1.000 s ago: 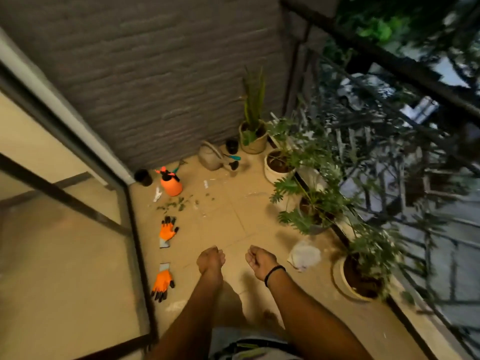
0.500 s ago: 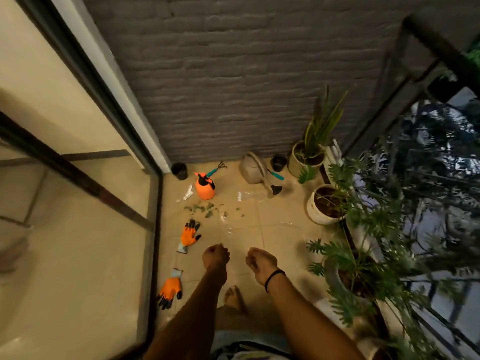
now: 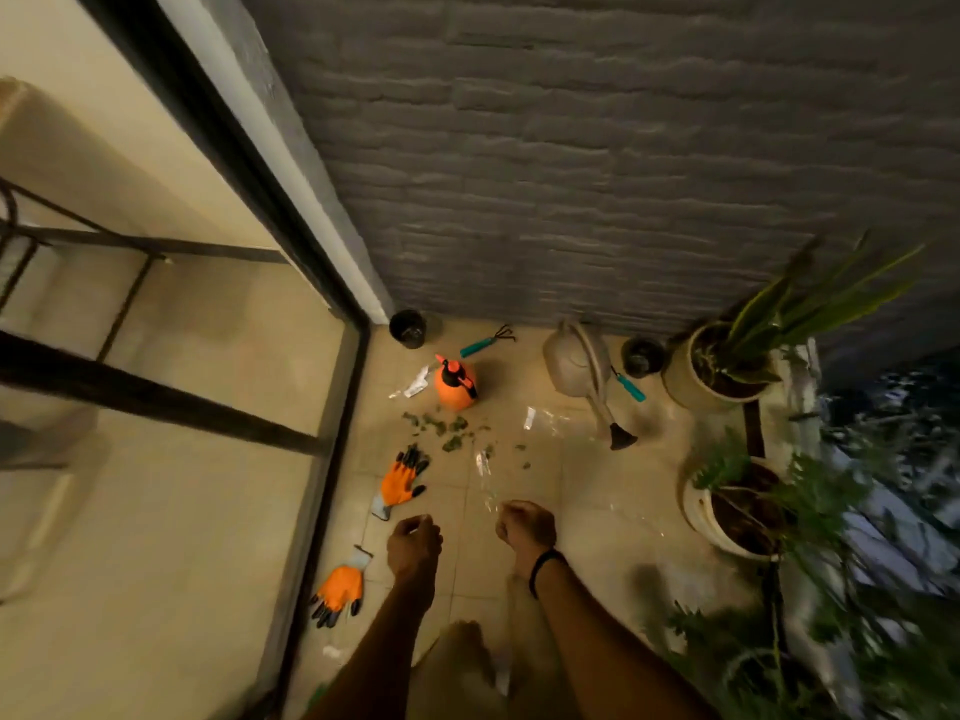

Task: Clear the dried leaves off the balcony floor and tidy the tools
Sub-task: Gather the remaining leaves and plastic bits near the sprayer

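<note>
Dried leaves [image 3: 448, 427] lie scattered on the tiled floor in front of an orange spray bottle [image 3: 455, 385]. One orange glove [image 3: 402, 479] lies just past my left hand [image 3: 414, 545]; a second orange glove [image 3: 338, 592] lies to that hand's left, by the glass door. A teal-handled hand rake [image 3: 487, 342] rests near the wall. A grey watering can [image 3: 581, 364] lies beside a teal-handled tool [image 3: 630, 385]. My right hand [image 3: 525, 527] hovers beside the left. Both hands are loosely curled with nothing in them.
A glass sliding door [image 3: 171, 459] bounds the left side and a grey brick wall [image 3: 571, 174] the far end. Two small black pots [image 3: 408, 328] [image 3: 642, 356] stand by the wall. Potted plants [image 3: 727, 366] [image 3: 737, 511] line the right side along the railing. Clear plastic scraps [image 3: 540, 419] lie on the tiles.
The view has swung left and moved closer to the far wall; the gloves, leaves and tools now lie nearer. Both hands stay curled in front of me.
</note>
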Available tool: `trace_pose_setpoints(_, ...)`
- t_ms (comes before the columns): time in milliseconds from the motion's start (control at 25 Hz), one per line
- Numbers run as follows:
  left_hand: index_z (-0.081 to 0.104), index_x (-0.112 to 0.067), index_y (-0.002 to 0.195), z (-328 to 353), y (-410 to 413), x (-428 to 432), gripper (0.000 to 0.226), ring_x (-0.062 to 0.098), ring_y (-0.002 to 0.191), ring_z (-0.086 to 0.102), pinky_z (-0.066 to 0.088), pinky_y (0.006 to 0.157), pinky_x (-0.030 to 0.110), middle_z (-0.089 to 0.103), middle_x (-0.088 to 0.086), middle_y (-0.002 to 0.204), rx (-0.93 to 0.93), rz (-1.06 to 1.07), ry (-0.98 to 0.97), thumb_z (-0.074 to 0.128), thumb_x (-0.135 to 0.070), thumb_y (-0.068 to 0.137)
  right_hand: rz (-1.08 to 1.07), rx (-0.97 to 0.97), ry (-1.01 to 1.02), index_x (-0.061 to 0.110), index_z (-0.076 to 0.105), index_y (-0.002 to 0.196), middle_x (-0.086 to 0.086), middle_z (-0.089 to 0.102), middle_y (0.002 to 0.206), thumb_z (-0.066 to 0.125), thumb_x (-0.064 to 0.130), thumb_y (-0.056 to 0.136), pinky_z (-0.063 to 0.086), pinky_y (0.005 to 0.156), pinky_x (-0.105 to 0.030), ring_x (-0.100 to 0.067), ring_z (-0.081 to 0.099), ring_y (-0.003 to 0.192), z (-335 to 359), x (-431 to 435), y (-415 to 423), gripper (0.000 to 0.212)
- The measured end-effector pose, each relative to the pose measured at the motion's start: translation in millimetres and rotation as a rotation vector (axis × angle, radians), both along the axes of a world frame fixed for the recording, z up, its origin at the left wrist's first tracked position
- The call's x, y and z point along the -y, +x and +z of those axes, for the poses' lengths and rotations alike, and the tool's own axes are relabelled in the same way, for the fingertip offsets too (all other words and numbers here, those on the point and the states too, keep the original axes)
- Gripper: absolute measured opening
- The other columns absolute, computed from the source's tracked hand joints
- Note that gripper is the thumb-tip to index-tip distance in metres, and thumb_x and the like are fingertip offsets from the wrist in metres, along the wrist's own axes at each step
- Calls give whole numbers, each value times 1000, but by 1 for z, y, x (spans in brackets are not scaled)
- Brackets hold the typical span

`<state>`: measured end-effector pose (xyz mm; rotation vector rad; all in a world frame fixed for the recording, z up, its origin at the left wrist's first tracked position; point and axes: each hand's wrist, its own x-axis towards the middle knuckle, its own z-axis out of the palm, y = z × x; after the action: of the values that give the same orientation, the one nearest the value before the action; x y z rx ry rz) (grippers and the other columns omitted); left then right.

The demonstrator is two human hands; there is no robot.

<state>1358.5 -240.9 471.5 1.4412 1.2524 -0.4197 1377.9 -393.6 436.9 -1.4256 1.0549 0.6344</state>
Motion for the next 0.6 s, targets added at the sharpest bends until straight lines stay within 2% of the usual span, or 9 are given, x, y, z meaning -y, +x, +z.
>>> trace_pose_setpoints(120,66,-13,102,-80,58,3,13,25,78,68,57,79,42,72,10,86,-56,-41,55,58,-23,101,154,-16,-161,34,75,79,11,73,80,66,35,78,61,79,-38,-18,70,84,-121,5,51,9)
trace_pose_setpoints(160,66,-17,100,-120,73,4,11,23,78,69,58,81,42,72,7,86,-59,-64,91,59,-25,100,190,-18,-205,36,75,77,13,73,81,67,36,78,61,80,-37,-17,70,85,-155,7,68,8)
trace_pose_setpoints(240,65,-26,98,-185,98,20,7,21,83,70,58,84,40,72,-1,88,-90,-207,170,60,-30,98,222,-1,-223,29,75,84,6,73,94,67,19,87,55,83,-27,-20,68,95,-195,2,109,13)
trace_pose_setpoints(280,65,-29,98,-267,120,-3,5,20,84,69,56,85,39,71,-4,89,-145,-251,215,60,-31,97,278,29,-267,22,75,96,1,72,104,64,14,90,50,83,-22,-21,66,102,-231,3,130,15)
trace_pose_setpoints(360,64,-35,104,-483,112,-34,12,18,83,69,55,82,41,68,-12,90,-90,-335,286,65,-38,92,444,64,-353,14,68,119,-5,65,124,59,11,94,45,88,-20,-23,60,115,-325,3,162,27)
trace_pose_setpoints(400,63,-40,110,-560,117,-40,23,18,85,70,54,85,46,68,-13,93,-53,-368,295,68,-46,88,542,91,-386,13,63,128,-8,60,132,58,9,94,45,95,-24,-25,56,121,-370,4,174,34)
trace_pose_setpoints(440,61,-42,113,-609,128,-51,30,18,86,69,53,88,47,67,-14,94,-129,-334,270,70,-49,86,650,126,-412,12,59,134,-11,54,137,57,5,93,42,104,-28,-27,50,127,-420,6,181,41)
trace_pose_setpoints(520,60,-33,108,-632,146,-37,19,15,81,63,49,80,33,65,-12,88,-154,-318,250,67,-29,91,849,193,-455,11,51,141,-16,47,141,52,-6,90,34,114,-35,-31,42,133,-514,9,181,53)
trace_pose_setpoints(600,62,-21,114,-593,178,-6,22,16,87,60,42,75,27,65,-4,93,-83,-439,388,59,-12,94,1042,278,-482,14,45,146,-15,39,148,46,-7,91,35,115,-42,-32,37,137,-582,13,176,59)
